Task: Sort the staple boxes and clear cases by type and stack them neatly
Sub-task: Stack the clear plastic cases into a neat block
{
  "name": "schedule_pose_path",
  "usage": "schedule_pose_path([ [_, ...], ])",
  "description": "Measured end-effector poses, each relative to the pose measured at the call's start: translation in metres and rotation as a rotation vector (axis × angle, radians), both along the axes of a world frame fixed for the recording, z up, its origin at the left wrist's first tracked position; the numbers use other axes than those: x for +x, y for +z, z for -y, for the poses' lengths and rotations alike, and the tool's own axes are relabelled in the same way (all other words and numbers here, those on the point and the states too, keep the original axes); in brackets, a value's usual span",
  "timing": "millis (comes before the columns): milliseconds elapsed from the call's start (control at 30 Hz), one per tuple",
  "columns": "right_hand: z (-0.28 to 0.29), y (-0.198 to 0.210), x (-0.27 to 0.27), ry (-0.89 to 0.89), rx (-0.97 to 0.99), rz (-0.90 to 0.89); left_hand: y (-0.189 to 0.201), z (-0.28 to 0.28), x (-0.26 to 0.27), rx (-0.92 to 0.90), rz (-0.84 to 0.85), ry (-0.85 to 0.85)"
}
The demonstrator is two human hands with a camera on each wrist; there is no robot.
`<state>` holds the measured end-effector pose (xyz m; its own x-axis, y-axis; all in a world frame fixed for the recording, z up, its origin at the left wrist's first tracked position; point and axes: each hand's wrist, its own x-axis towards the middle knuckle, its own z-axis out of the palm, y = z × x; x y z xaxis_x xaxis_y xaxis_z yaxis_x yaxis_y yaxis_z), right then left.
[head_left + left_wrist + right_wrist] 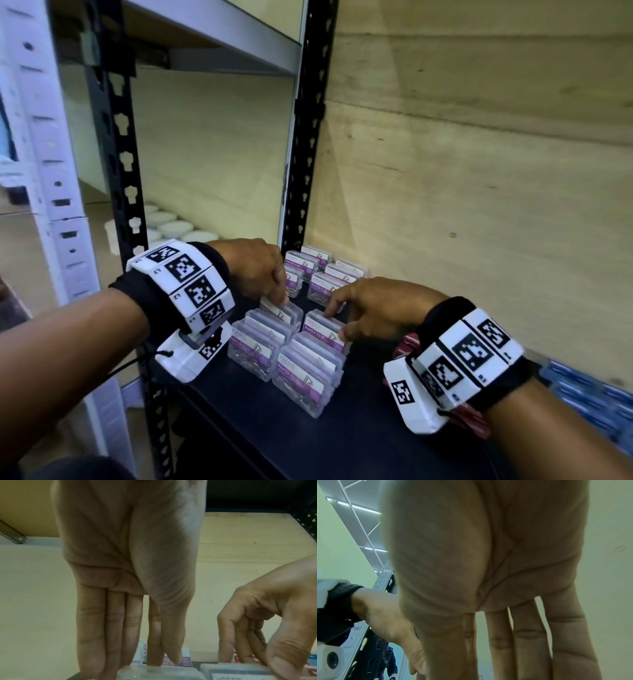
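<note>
Left hand: your left hand [255,265] reaches down over the near cluster of clear cases [291,349]; its fingers point down, nearly straight and close together, and index and thumb tips pinch the top edge of one tilted clear case [278,310] at the cluster's back-left corner.
Left hand, wrist view: the fingers [92,635] run straight down onto a clear case lid [154,672], with the thumb laid against the index finger.
Right hand: your right hand [375,310] hovers over the right side of the same cluster, fingers bent downward; fingertips and thumb touch opposite edges of the right rear case [323,329]. You cannot tell whether it grips or only touches.
Right hand, wrist view: the palm [496,547] fills the picture and the four fingers hang down, slightly apart; the case is out of sight.
Near cluster: clear cases with purple-and-white "PAPER CLIP" labels, standing in rows on the black shelf [308,442].
Far group: more of the same cases [325,274], behind the near cluster, against the plywood wall [479,188].
Blue boxes [589,397]: well to the right of the cluster, at the shelf's edge; blurred.
White tubs [174,228]: left of the cluster, beyond the black upright [116,137].
</note>
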<state>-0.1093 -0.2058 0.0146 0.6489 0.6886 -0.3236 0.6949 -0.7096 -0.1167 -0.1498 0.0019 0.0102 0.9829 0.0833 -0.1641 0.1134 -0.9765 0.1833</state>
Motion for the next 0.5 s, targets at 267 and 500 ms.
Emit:
schedule_pose_path([
  [267, 0.009, 0.002, -0.012, 0.001, 0.016, -0.032, 0.007, 0.011, -0.018, -0.027, -0.082, -0.031],
  [500, 0.011, 0.0, -0.016, 0.005, 0.026, -0.043, 0.007, 0.014, -0.021, -0.007, -0.106, -0.03],
])
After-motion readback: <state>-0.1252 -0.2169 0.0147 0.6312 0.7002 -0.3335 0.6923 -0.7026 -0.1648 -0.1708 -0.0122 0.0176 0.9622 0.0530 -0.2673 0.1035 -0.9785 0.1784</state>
